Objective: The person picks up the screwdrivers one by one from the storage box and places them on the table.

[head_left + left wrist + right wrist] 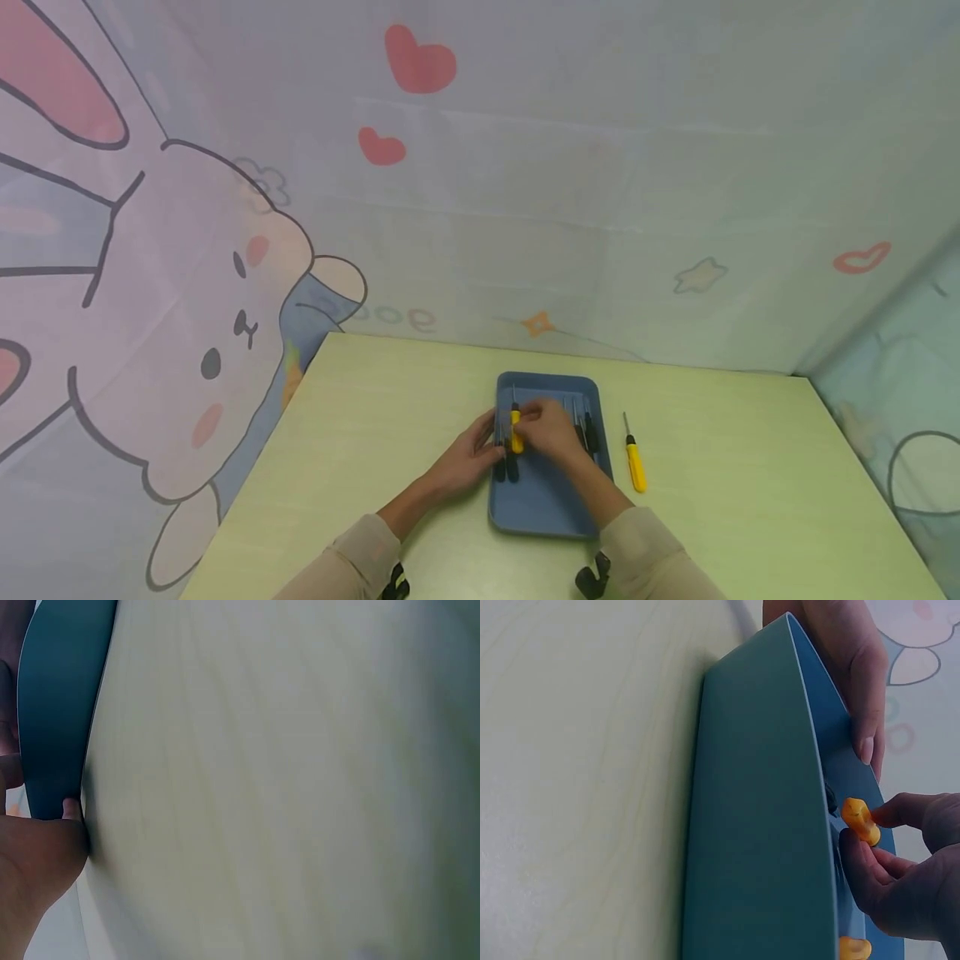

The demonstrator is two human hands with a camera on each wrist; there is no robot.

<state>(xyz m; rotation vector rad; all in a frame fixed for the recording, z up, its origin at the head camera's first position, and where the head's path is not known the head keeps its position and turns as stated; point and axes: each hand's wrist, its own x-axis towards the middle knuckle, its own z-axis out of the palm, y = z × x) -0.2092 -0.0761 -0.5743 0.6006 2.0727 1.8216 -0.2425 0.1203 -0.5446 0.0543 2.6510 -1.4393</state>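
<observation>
A yellow-handled screwdriver (517, 440) is pinched between the thumb and fingers of my right hand (552, 430), over the left part of a blue tray (542, 508). Its shaft points to the far side. My left hand (467, 458) grips the tray's left side, with the thumb over the rim. Dark-handled screwdrivers (513, 471) lie in the tray just by that thumb. More dark-handled tools (591, 433) lie along the right side of the tray, partly hidden by my right hand. The right wrist view shows the held yellow handle (859, 817) end-on between my fingertips.
Another yellow-handled screwdriver (636, 465) lies on the pale table (720, 467) right of the tray. A yellow handle end (853, 948) shows at the bottom of the right wrist view. A printed cloth (525, 208) hangs behind the table.
</observation>
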